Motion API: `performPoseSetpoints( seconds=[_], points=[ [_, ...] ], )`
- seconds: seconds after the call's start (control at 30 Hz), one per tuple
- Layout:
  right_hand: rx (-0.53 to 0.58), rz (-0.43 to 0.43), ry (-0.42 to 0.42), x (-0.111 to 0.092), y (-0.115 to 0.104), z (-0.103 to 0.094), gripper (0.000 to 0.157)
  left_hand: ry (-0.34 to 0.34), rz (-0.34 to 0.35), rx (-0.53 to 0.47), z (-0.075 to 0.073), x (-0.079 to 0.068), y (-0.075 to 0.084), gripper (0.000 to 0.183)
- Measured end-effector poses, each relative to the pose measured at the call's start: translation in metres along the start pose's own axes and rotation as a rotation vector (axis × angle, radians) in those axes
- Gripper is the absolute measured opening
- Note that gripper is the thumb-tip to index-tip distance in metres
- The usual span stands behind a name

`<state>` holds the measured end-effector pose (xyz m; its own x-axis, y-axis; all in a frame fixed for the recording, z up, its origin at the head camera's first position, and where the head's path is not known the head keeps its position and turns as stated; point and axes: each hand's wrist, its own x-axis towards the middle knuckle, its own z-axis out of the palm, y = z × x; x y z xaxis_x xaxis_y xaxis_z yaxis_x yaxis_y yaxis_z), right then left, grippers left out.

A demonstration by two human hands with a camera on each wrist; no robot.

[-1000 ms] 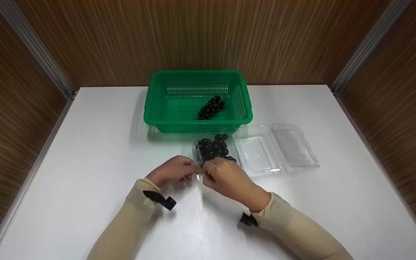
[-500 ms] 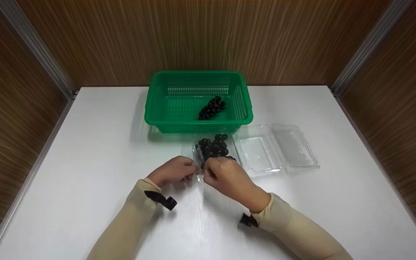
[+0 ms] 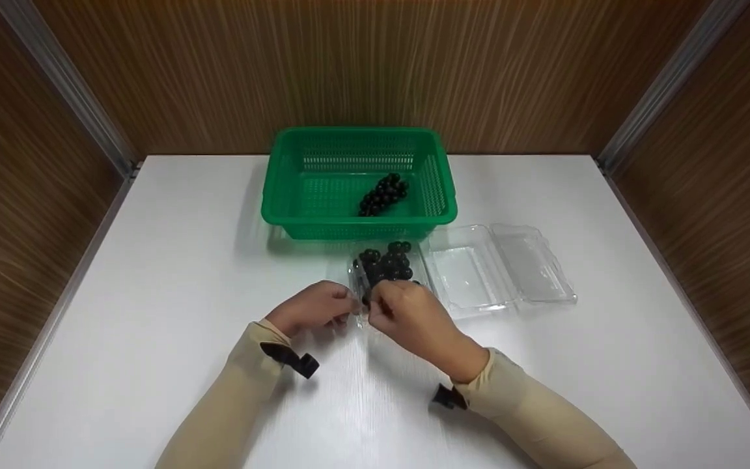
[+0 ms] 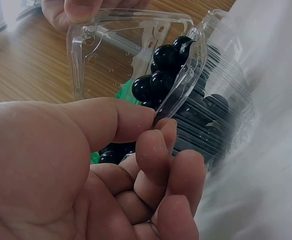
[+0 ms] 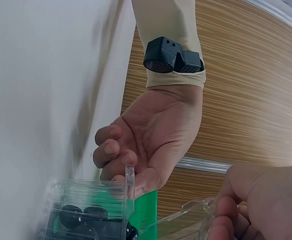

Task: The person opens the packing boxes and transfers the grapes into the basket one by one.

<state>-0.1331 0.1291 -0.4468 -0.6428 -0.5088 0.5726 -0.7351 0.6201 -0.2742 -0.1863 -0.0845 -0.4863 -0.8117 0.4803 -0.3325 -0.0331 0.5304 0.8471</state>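
Observation:
Dark grapes (image 3: 385,264) lie in a clear plastic clamshell box (image 4: 220,65) in front of the green basket. My left hand (image 3: 316,306), at the box's near left corner, pinches its rim between thumb and fingers. The other fingers curl loosely, as the left wrist view shows. My right hand (image 3: 414,319) is over the near side of the box and pinches a corner of its clear lid (image 5: 178,215), which stands raised at an angle. It hides part of the grapes in the head view.
The green basket (image 3: 359,221) behind the box has another bunch of dark grapes (image 3: 383,194) inside. A second clear clamshell (image 3: 469,277) lies opened out on the white table (image 3: 153,293), right beside the first. Wood-grain walls (image 3: 375,71) enclose the table at the back and sides.
My right hand has shifted slightly to the right, still pinching the lid, and covers more of the near grapes. The left hand has stayed on the rim.

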Motion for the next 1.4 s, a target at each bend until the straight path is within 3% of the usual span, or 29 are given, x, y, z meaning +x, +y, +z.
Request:
performPoseSetpoints(
  seconds=[0.2,0.4,0.8,1.07,1.2,1.4],
  points=[
    [0.02,0.034,0.015,0.002,0.0,-0.005,0.015,0.005,0.011,0.034,-0.002,0.0,0.001,0.026],
    [0.006,0.027,-0.04,0.001,-0.002,-0.007,0.012,0.0,0.012,0.021,-0.002,-0.001,0.002,0.026],
    [-0.111,-0.112,-0.016,-0.001,-0.003,-0.019,0.013,-0.002,0.005,0.036,-0.006,-0.005,0.0,0.023],
    [-0.13,-0.15,0.006,-0.001,-0.004,-0.028,0.018,-0.012,0.031,0.049,-0.01,-0.007,0.0,0.023],
    [-0.149,-0.124,-0.011,-0.002,-0.005,-0.036,0.019,-0.012,0.025,0.062,-0.011,-0.008,0.0,0.024],
    [-0.203,-0.005,-0.06,-0.004,-0.01,-0.054,0.017,-0.02,0.025,0.095,-0.013,-0.01,0.001,0.026]
  ],
)
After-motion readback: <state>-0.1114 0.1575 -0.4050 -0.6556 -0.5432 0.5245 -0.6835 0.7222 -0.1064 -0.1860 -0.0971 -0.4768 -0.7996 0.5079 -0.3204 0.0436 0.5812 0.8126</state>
